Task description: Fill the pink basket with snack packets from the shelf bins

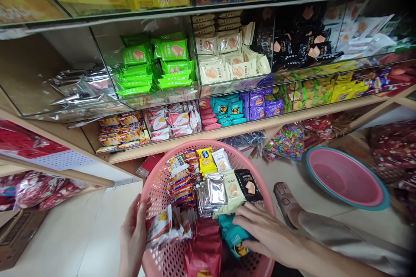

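Note:
A round pink plastic basket with a perforated wall holds rows of small wrapped snack packets. My right hand reaches in at the lower right, fingers curled over the teal packets. At the basket's left rim, my left hand stands with fingers stretched upward, beside the white packets. Dark red packets lie between the hands. Farther in are silver packets, a cream packet, a black packet, orange packets and a yellow packet.
Ahead, a shelf with clear dividers holds green packets, cream packets and teal packets. A pink and teal basin lies on the floor at right, near a sandalled foot. A cardboard box stands at left.

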### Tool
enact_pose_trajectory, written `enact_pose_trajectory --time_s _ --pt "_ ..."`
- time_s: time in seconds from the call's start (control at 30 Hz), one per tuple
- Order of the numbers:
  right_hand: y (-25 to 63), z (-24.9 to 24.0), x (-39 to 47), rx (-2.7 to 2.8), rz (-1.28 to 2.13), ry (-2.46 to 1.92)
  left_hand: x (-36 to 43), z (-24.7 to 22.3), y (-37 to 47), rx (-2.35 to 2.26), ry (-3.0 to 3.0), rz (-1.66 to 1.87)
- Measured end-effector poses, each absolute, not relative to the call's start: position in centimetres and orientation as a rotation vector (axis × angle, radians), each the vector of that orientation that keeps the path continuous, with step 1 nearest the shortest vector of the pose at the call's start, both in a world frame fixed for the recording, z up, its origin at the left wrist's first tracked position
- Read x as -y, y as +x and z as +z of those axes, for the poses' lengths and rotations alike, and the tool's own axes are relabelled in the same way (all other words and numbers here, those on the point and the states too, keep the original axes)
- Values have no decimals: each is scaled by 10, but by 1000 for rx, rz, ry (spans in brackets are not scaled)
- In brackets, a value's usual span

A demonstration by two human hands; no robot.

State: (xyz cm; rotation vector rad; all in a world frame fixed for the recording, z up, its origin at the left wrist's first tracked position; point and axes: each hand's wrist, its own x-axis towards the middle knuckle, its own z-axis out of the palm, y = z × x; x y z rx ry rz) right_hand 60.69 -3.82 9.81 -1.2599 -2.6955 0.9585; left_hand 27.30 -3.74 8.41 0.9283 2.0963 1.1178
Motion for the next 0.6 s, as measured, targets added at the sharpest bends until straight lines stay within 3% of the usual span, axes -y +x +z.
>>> enact_pose_trajectory --time_s 0.6 --pt "585 102 43 2760 1014 -1252 38 73 264 -2104 950 1118"
